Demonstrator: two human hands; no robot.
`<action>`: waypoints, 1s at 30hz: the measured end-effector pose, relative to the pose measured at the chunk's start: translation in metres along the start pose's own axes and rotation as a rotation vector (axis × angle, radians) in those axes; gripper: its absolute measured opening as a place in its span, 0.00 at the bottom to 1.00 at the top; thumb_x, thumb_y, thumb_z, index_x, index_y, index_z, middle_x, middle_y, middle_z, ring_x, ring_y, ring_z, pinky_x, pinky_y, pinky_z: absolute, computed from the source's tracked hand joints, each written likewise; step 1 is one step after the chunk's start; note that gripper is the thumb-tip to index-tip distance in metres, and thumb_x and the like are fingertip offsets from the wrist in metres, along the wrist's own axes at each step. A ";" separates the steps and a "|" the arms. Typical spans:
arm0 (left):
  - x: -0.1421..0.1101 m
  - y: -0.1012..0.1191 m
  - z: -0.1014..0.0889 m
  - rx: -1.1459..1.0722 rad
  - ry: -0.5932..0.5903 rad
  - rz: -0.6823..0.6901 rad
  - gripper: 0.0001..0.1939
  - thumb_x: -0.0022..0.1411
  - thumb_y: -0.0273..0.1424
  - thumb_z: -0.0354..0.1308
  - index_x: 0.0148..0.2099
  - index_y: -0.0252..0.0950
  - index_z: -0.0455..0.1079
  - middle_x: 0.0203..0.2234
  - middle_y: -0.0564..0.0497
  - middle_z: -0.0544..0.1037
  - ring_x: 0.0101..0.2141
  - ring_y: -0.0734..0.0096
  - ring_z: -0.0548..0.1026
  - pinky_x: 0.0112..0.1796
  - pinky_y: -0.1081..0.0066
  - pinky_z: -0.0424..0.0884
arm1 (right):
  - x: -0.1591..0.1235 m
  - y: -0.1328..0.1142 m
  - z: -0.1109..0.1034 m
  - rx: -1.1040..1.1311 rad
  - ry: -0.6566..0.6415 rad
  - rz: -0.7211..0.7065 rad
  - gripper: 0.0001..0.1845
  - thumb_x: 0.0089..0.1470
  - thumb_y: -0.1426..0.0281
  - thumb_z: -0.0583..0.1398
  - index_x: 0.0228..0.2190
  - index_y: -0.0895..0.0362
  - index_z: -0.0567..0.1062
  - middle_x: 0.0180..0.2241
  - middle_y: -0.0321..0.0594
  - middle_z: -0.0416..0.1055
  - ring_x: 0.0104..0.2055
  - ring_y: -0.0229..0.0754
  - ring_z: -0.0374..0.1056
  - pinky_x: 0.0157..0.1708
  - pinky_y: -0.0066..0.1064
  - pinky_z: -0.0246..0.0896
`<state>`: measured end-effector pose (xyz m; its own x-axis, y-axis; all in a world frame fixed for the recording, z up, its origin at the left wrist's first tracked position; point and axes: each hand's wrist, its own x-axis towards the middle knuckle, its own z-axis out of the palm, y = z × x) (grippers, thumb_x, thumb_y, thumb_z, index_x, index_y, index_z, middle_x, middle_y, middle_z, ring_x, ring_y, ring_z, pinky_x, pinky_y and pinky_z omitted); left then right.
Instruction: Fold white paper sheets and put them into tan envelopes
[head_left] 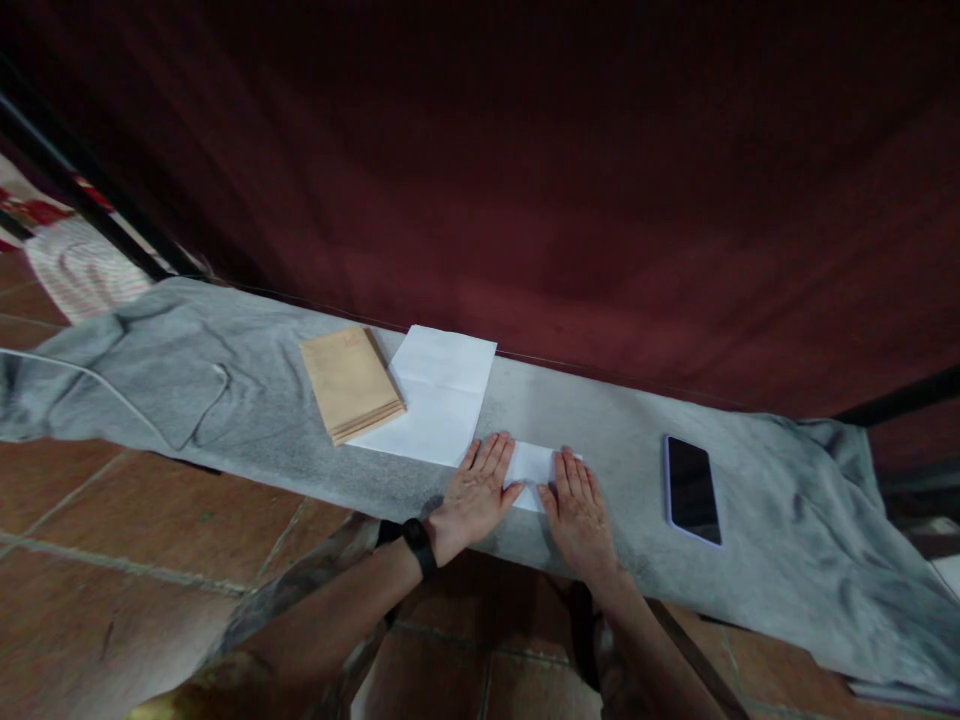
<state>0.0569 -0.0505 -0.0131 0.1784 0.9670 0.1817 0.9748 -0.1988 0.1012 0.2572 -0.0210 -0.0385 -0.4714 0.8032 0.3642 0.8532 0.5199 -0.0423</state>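
Observation:
A small piece of white paper (531,465), seemingly folded, lies flat on the grey cloth under both of my hands. My left hand (480,490) presses on its left end, palm down with the fingers stretched out. On the right end rests my right hand (577,505), also flat with fingers extended. Between the two thumbs the middle of the paper shows; its ends are hidden beneath the hands. Larger white sheets (442,390) lie just beyond my left hand, creased across the middle. A stack of brown envelopes (351,382) overlaps their left side.
A phone (693,490) with a dark screen lies to the right on the grey cloth (607,400) covering a long narrow bench. A white cable (127,400) runs over the cloth at left. Behind the bench hangs a dark red curtain (525,200). Tiled floor (150,520) shows below.

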 end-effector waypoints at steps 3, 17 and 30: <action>0.001 0.000 0.000 0.012 0.004 -0.013 0.33 0.72 0.45 0.39 0.70 0.30 0.51 0.69 0.41 0.54 0.68 0.60 0.51 0.65 0.57 0.48 | -0.002 0.006 0.000 -0.020 0.003 0.007 0.34 0.69 0.57 0.45 0.66 0.67 0.53 0.66 0.60 0.54 0.67 0.54 0.52 0.64 0.48 0.50; 0.000 0.005 0.003 0.039 0.053 -0.040 0.34 0.71 0.46 0.42 0.70 0.29 0.51 0.68 0.41 0.54 0.68 0.55 0.50 0.65 0.54 0.48 | -0.011 0.024 -0.002 -0.050 0.038 0.036 0.34 0.69 0.57 0.46 0.67 0.65 0.50 0.66 0.58 0.54 0.67 0.54 0.53 0.63 0.48 0.51; 0.002 0.003 0.001 0.027 0.030 -0.025 0.34 0.71 0.47 0.42 0.69 0.28 0.52 0.68 0.39 0.56 0.68 0.53 0.52 0.65 0.52 0.50 | -0.008 0.035 0.002 0.027 0.117 0.102 0.36 0.68 0.54 0.46 0.65 0.68 0.55 0.64 0.61 0.57 0.67 0.56 0.52 0.62 0.51 0.53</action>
<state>0.0606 -0.0484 -0.0138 0.1506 0.9663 0.2086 0.9822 -0.1702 0.0794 0.2908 -0.0085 -0.0446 -0.3518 0.8137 0.4627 0.8883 0.4461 -0.1092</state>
